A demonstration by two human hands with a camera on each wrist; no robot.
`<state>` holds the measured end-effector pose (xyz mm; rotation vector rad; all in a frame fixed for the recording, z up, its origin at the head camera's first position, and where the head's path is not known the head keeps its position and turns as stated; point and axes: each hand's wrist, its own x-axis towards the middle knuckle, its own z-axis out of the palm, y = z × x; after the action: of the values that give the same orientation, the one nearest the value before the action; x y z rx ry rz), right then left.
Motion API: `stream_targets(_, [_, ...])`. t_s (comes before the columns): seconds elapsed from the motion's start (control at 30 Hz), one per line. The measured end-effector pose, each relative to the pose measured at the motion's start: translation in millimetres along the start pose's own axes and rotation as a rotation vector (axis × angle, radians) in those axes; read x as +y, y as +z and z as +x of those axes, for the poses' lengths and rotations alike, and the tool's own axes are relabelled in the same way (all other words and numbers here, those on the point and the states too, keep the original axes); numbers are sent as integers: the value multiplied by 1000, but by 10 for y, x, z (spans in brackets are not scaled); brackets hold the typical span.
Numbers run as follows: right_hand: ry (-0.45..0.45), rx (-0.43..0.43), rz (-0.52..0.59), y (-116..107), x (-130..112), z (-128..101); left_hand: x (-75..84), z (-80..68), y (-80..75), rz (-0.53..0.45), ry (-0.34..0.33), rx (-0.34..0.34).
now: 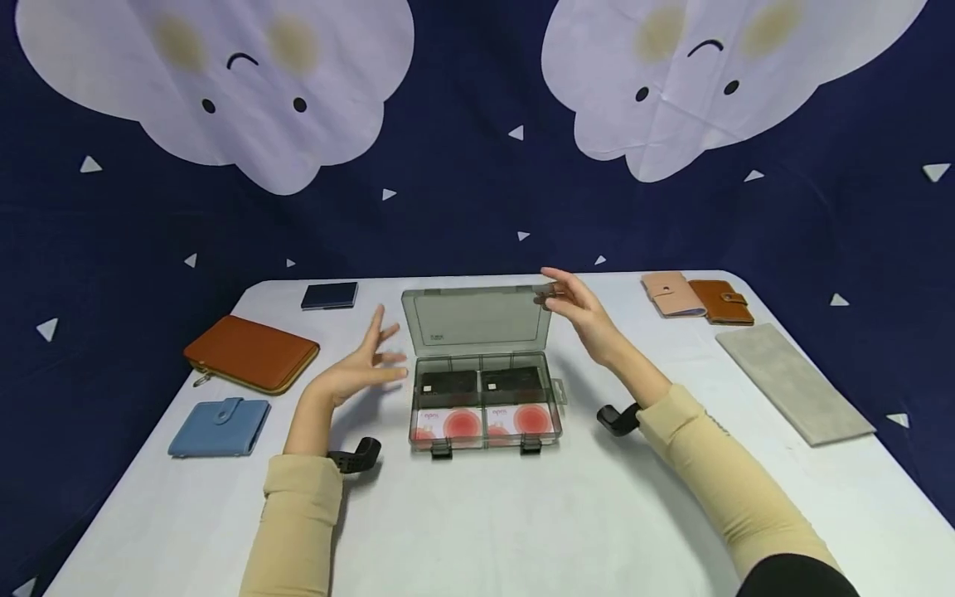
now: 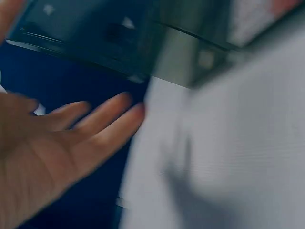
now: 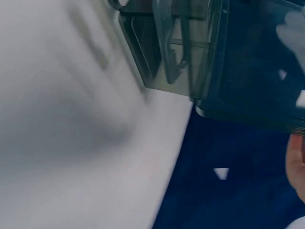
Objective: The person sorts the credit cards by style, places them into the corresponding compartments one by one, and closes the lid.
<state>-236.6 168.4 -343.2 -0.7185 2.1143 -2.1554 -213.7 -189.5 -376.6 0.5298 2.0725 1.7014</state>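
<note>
A translucent grey plastic box (image 1: pixel 485 444) stands at the middle of the table, its lid (image 1: pixel 481 322) raised up and tilted back. Inside, two black cards (image 1: pixel 448 386) lie in the rear compartments and two white cards with red circles (image 1: pixel 520 419) in the front ones. My right hand (image 1: pixel 585 319) holds the lid at its upper right corner; some fingertips show through the tinted plastic. To the left of the box, my left hand (image 1: pixel 358 365) hovers with its fingers spread, holding nothing. The left wrist view shows its palm below the lid's edge.
At left lie a brown zip wallet (image 1: pixel 249 352), a blue wallet (image 1: pixel 219 428) and a dark flat case (image 1: pixel 329 295). A pink card holder (image 1: pixel 674 294), a brown snap wallet (image 1: pixel 720 302) and a long grey wallet (image 1: pixel 794 383) lie at right. A dark blue cloth hangs behind.
</note>
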Motion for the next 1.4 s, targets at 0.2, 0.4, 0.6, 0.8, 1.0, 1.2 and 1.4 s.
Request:
stream_targets(0.2, [-289, -253, -669, 139, -186, -449, 373, -295, 265, 516, 265, 154])
stream_targets(0.4, [-740, -536, -1356, 306, -120, -783, 276, -502, 746, 1059, 319, 31])
stream_targets(0.6, [-811, -643, -1512, 391, 30, -941, 169, -594, 932, 1239, 272, -18])
stream_targets(0.8, [-792, -682, -1572, 449, 125, -993, 104, -620, 976, 1231, 233, -42])
stream_targets(1.0, [-822, -668, -1731, 512, 199, -1041, 71, -643, 1020, 1191, 175, -54])
stream_targets(1.2, [-823, -609, -1737, 570, 225, -1073, 80, -648, 1049, 1194, 148, -42])
stream_targets(1.4, [-614, -526, -1448, 573, 155, -1065, 102, -638, 1059, 1180, 138, -35])
